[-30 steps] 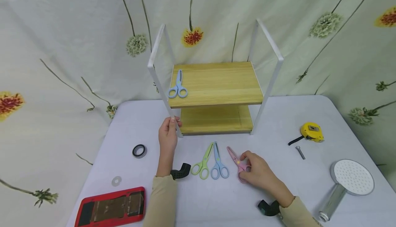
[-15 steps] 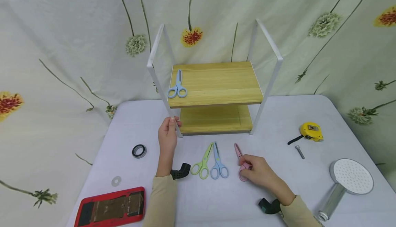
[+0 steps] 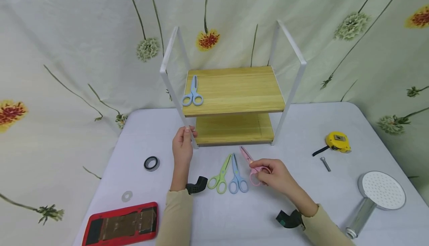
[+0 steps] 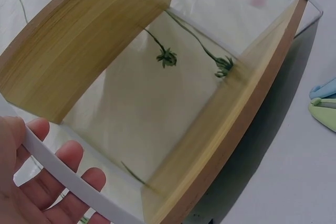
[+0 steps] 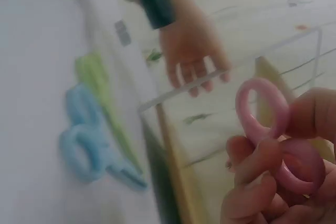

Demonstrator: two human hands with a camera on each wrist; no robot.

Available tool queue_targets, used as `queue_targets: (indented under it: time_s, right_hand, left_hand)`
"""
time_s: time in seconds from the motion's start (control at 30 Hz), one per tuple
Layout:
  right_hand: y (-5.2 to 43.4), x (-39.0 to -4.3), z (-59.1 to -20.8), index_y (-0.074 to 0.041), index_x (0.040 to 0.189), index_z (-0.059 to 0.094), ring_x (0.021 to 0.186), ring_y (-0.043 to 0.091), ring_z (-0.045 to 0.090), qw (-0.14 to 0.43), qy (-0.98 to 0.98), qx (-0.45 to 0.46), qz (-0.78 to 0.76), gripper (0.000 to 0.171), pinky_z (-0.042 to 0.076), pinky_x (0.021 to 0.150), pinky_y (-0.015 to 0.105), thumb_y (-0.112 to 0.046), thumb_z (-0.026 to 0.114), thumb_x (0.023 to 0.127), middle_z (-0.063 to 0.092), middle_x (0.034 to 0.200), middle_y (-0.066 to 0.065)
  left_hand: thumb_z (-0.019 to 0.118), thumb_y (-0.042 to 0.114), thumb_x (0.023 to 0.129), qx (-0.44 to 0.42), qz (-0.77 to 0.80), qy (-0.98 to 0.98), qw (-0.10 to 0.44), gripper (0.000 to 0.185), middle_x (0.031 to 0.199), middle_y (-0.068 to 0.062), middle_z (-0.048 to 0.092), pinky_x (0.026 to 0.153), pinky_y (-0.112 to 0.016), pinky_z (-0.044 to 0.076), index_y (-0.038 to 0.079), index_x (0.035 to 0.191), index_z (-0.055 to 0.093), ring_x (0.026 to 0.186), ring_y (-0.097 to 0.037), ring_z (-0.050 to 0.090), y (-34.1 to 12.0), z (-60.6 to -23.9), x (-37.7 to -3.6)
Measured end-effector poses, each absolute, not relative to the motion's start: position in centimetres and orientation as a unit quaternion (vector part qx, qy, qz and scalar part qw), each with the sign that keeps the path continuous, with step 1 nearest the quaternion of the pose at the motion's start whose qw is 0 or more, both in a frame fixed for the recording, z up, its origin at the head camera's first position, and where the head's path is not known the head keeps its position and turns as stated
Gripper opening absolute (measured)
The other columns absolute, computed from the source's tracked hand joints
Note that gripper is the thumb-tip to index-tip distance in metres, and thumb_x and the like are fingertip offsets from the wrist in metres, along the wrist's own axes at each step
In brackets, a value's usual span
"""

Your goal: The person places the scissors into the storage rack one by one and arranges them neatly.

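Note:
My right hand (image 3: 276,175) pinches a pair of pink scissors (image 3: 255,171) by the handle loops, blades angled toward the shelf; the right wrist view shows the pink handle loops (image 5: 262,108) between thumb and fingers. My left hand (image 3: 182,145) grips the white left front post of a two-tier wooden shelf (image 3: 238,89), its fingers (image 4: 71,153) curled about the post in the left wrist view. Green scissors (image 3: 219,177) and blue scissors (image 3: 237,179) lie side by side on the table between the hands. Another pair of blue scissors (image 3: 193,93) rests on the upper shelf's left end.
On the right are a yellow tape measure (image 3: 337,142), a bolt (image 3: 325,164) and a shower head (image 3: 381,192). To the left lie a black-and-silver ring (image 3: 151,163), a washer (image 3: 126,196) and a red case (image 3: 122,223). A floral cloth hangs behind the table.
The pink scissors, lying on the table a second ago, are now lifted in my right hand and shifted left and toward the shelf. My left hand stays on the post.

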State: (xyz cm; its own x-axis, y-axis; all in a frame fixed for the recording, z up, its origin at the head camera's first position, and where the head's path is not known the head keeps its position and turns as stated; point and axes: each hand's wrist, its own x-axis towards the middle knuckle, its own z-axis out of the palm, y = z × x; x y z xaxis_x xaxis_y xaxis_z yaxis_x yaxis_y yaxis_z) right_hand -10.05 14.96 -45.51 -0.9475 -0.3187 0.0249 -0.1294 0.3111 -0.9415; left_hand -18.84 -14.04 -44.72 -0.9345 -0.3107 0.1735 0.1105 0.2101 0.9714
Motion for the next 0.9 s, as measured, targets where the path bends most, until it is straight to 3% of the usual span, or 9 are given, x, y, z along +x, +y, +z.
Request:
queue_targets:
  time_s: [0.13,0.37,0.53,0.73,0.9]
  right_hand:
    - [13.6,-10.9,-42.3,0.014,0.116,0.067,0.062,0.004,0.042,0.044,0.755,-0.231,-0.612,0.031,0.034,0.05,0.022,0.01,0.06,0.086,0.051,0.075,-0.002]
    - [10.8,-13.1,-35.7,0.012,0.127,0.063,0.073,0.013,0.042,-0.015,0.738,-0.333,-0.586,0.049,0.034,0.058,0.024,0.009,0.075,0.08,0.052,0.083,0.012]
    - [9.3,-16.3,-31.9,0.008,0.131,0.063,0.075,0.015,0.05,-0.029,0.78,-0.32,-0.537,0.055,0.043,0.061,0.02,0.002,0.082,0.08,0.069,0.103,0.019]
    - [8.2,-21.4,-29.7,0.001,0.13,0.066,0.073,0.019,0.048,-0.025,0.839,-0.28,-0.466,0.048,0.041,0.062,0.021,-0.013,0.082,0.086,0.068,0.104,0.013]
    - [7.1,-24.6,-29.7,-0.004,0.129,0.067,0.084,0.021,0.052,-0.004,0.871,-0.264,-0.414,0.046,0.044,0.07,0.026,-0.02,0.079,0.088,0.069,0.111,0.011]
  left_hand:
    - [0.043,0.023,0.11,0.06,-0.628,-0.756,0.174,0.034,0.101,-0.027,0.07,0.089,-0.028,0.045,-0.003,0.11,0.066,0.096,-0.017,0.062,-14.3,-45.2,-19.0]
    - [0.044,0.025,0.11,0.05,-0.629,-0.756,0.175,0.035,0.1,-0.026,0.07,0.092,-0.034,0.048,-0.003,0.11,0.066,0.093,-0.012,0.063,-14.4,-45.2,-19.0]
    - [0.044,0.025,0.11,0.052,-0.632,-0.754,0.174,0.035,0.101,-0.026,0.07,0.094,-0.04,0.049,-0.002,0.11,0.066,0.093,-0.014,0.063,-14.3,-45.1,-18.9]
    - [0.045,0.023,0.11,0.052,-0.631,-0.755,0.174,0.033,0.1,-0.025,0.07,0.088,-0.035,0.048,-0.002,0.109,0.066,0.09,-0.009,0.062,-14.3,-45.1,-18.9]
    - [0.045,0.023,0.11,0.055,-0.628,-0.755,0.178,0.033,0.099,-0.024,0.07,0.086,-0.032,0.048,-0.002,0.109,0.067,0.088,-0.006,0.062,-14.4,-45.1,-18.9]
